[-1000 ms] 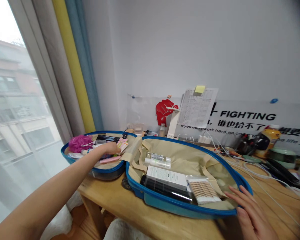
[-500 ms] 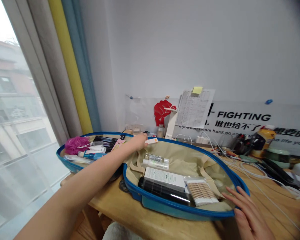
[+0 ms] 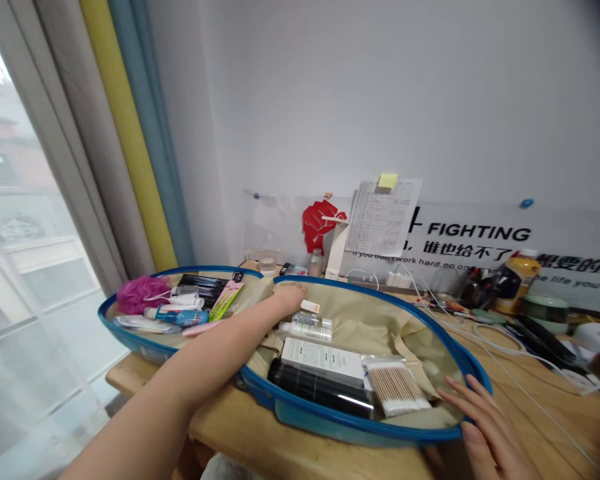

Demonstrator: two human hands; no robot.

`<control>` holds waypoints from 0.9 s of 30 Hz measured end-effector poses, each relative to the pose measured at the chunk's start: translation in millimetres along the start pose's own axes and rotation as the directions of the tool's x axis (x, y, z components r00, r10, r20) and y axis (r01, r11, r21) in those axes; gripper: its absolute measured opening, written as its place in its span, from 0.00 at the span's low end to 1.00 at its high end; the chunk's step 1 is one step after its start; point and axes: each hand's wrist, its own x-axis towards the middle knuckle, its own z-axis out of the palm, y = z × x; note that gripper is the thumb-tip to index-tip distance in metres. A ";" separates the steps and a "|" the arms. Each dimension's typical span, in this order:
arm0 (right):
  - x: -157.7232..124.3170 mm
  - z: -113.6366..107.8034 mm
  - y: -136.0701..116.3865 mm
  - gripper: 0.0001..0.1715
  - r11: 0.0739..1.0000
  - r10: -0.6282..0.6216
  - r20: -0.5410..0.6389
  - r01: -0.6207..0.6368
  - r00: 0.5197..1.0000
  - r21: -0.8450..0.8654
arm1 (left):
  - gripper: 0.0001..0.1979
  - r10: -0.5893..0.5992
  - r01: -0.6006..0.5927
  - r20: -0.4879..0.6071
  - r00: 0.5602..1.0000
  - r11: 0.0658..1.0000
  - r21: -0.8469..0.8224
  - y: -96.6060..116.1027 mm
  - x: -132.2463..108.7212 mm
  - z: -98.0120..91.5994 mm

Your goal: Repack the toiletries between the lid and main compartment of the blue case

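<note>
An open blue suitcase (image 3: pixel 360 430) with beige lining lies on a wooden table (image 3: pixel 260 440). My left hand (image 3: pixel 289 297) reaches into its right half, fingers closed on a small white tube with an orange end (image 3: pixel 311 307), just above two clear bottles (image 3: pixel 307 324). Below them lie a white box (image 3: pixel 325 357), a black bottle (image 3: pixel 320 395) and a pack of cotton swabs (image 3: pixel 397 388). My right hand (image 3: pixel 483 430) rests flat, fingers spread, on the case's near right rim. The left half (image 3: pixel 111 325) holds a pink loofah (image 3: pixel 143 293), several tubes and a pink-green packet (image 3: pixel 227 300).
Cables (image 3: pixel 510 347), a yellow bottle (image 3: pixel 516 280), a green bowl (image 3: pixel 545 310) and dark items crowd the table's right side. A printed sheet (image 3: pixel 383 217) and a banner (image 3: pixel 480 233) hang on the wall. Curtains (image 3: pixel 125 133) and a window are at the left.
My left hand left the left half of the case with the small white tube, crossed to the right half and lowered it beside the clear bottles. My right hand stayed on the rim.
</note>
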 end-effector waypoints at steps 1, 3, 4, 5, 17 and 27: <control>0.1 0.1 -0.1 0.19 1.000 -0.010 0.003 0.010 1.000 -0.003 | 0.19 0.002 -0.002 0.004 1.000 1.000 -0.003 -1.2 1.5 1.6; -0.1 0.7 0.0 0.19 1.000 -0.020 -0.006 0.020 1.000 -0.008 | 0.19 0.007 -0.006 0.013 1.000 1.000 -0.012 -4.2 4.1 4.3; -0.4 1.0 0.1 0.19 1.000 -0.022 -0.013 0.022 1.000 -0.010 | 0.18 0.009 -0.008 0.017 1.000 1.000 -0.017 -5.6 5.0 5.4; -0.7 1.4 0.3 0.19 1.000 -0.024 -0.019 0.023 1.000 -0.009 | 0.18 0.011 -0.010 0.020 1.000 1.000 -0.022 -6.8 5.6 6.5; 0.3 4.5 4.4 0.19 0.999 -0.021 -0.001 0.021 1.000 0.026 | 0.16 -0.009 -0.015 -0.161 0.987 0.989 -0.148 -20.4 -17.3 -23.5; -10.4 10.9 19.8 0.19 0.992 0.073 0.030 -0.076 0.997 0.101 | 0.20 -0.283 0.270 -0.020 0.959 0.931 -0.245 -161.7 -94.0 -30.7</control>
